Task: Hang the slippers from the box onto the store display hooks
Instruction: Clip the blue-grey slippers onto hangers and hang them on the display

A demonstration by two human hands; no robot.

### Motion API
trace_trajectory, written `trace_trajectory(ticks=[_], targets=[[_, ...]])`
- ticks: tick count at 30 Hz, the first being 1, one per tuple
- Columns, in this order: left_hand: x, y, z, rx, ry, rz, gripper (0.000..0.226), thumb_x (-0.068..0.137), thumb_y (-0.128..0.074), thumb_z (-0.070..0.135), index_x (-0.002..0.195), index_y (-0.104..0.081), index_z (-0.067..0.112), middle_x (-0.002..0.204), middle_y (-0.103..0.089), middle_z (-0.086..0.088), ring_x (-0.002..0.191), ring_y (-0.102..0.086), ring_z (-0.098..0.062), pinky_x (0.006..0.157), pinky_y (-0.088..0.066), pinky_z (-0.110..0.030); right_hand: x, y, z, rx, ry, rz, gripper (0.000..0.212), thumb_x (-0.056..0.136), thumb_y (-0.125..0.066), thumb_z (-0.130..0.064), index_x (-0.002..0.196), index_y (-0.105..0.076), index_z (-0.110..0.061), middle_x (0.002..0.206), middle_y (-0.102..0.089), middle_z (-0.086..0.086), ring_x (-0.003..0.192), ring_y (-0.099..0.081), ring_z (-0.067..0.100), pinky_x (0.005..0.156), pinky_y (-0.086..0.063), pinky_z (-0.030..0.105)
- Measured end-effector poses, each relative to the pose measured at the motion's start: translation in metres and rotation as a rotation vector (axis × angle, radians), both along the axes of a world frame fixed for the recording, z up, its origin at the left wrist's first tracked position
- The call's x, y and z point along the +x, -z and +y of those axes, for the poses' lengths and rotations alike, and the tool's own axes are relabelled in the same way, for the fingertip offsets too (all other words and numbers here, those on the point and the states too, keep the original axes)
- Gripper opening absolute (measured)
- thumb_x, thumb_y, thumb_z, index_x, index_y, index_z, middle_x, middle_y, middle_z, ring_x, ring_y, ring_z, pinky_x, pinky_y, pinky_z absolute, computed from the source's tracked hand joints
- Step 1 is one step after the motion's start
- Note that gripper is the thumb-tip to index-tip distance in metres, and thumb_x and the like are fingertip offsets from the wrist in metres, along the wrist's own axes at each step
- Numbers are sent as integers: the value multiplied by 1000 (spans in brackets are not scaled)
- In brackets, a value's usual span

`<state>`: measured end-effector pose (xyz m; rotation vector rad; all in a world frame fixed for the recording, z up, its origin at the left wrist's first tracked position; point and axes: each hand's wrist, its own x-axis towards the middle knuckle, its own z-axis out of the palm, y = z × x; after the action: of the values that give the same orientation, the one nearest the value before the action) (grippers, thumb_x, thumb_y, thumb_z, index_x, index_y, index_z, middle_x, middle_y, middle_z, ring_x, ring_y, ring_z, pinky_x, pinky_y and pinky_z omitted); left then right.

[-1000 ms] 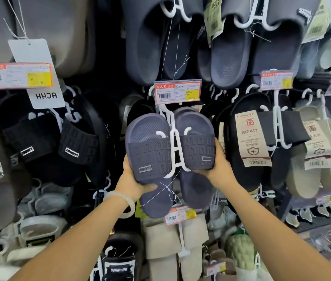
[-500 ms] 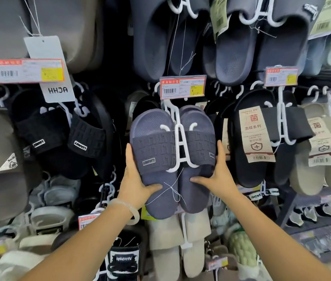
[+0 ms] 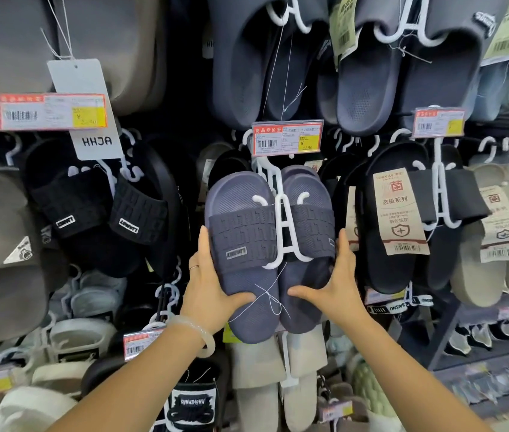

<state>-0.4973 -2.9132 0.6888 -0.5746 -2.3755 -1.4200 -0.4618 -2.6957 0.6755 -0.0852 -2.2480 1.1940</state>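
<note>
A pair of dark blue slippers (image 3: pixel 247 244) clipped on a white plastic hanger (image 3: pixel 282 226) sits at the display's centre, just under a red and yellow price tag (image 3: pixel 287 139). The hanger's top goes up behind that tag, so the hook itself is hidden. My left hand (image 3: pixel 212 285) holds the left slipper's outer edge, thumb across its sole. My right hand (image 3: pixel 334 285) holds the right slipper's outer edge the same way, fingers straight along the side.
The wall is packed with hanging slippers: black ones (image 3: pixel 97 213) at left, grey ones (image 3: pixel 278 57) above, black and beige pairs with paper labels (image 3: pixel 399 210) at right, beige ones (image 3: pixel 278 378) below. A dark shelf frame (image 3: pixel 446 332) stands at lower right.
The blue pair has been lifted upward toward the price tag, and both hands have slid down from the straps to the lower sides of the slippers.
</note>
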Motion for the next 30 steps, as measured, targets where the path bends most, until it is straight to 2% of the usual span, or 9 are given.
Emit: trace_trajectory(ticks=[3,7,11,14,16,19,23,27,30], targets=[[11,-5,1,-43,-47,88,135,47,-87,43,125,22,58,153,2,0,140,-11,-14,115,-15,-35,4,-8,-10,115,70,176,126,47,-83,-54,143,-2,-37,152,-10,6,140,-9,12,115,-23,49],[15,-7,4,-274,-94,443,116,56,-62,67,140,15,46,153,4,-1,142,2,-22,112,1,-47,3,-24,-24,379,89,391,97,65,-59,-71,141,-16,-30,151,-10,8,141,-9,27,113,-16,48],[12,-9,6,-454,-57,533,110,62,-64,63,143,8,44,153,6,-3,142,8,-23,109,2,-47,-4,-27,-33,611,90,313,82,80,-33,-76,142,-27,-22,154,-17,14,142,-8,32,109,-17,63],[15,-10,-2,-459,9,449,104,63,-52,71,138,17,50,153,16,3,141,17,-13,111,10,-38,-5,-24,-36,666,108,245,83,80,-25,-77,142,-29,-21,153,-21,15,141,-7,29,108,-11,59],[20,-11,-13,-318,31,382,96,67,-51,69,141,6,48,153,8,8,140,11,-6,114,9,-31,-2,-26,-40,622,126,290,80,82,-27,-75,137,-35,-18,151,-25,16,140,-10,30,108,-13,57],[20,-13,-39,62,-212,317,73,76,-51,57,139,-32,25,147,-25,0,136,-21,-13,114,-23,-37,9,-38,-56,524,82,472,62,88,-36,-62,124,-46,-13,140,-32,12,133,-27,32,111,-23,43],[-2,-21,-92,346,-502,3,68,84,-60,39,138,-33,9,139,-34,-12,132,-33,-24,109,-32,-46,25,-48,-109,436,-175,522,39,88,-47,-49,112,-50,-18,121,-43,1,114,-42,14,102,-28,15],[-21,-39,-123,571,-398,-262,69,86,-59,38,141,-25,12,143,-34,-10,133,-35,-22,110,-29,-35,24,-51,-177,185,-535,39,39,85,-57,-45,118,-43,-33,122,-42,-14,111,-44,-8,90,-35,5],[-32,-56,-133,853,-327,-453,79,84,-59,46,144,-21,11,140,-40,-9,128,-42,-24,102,-36,-32,-3,-59,-223,-504,-603,-401,49,88,-58,-35,131,-40,-19,136,-46,2,116,-52,10,96,-45,24]])
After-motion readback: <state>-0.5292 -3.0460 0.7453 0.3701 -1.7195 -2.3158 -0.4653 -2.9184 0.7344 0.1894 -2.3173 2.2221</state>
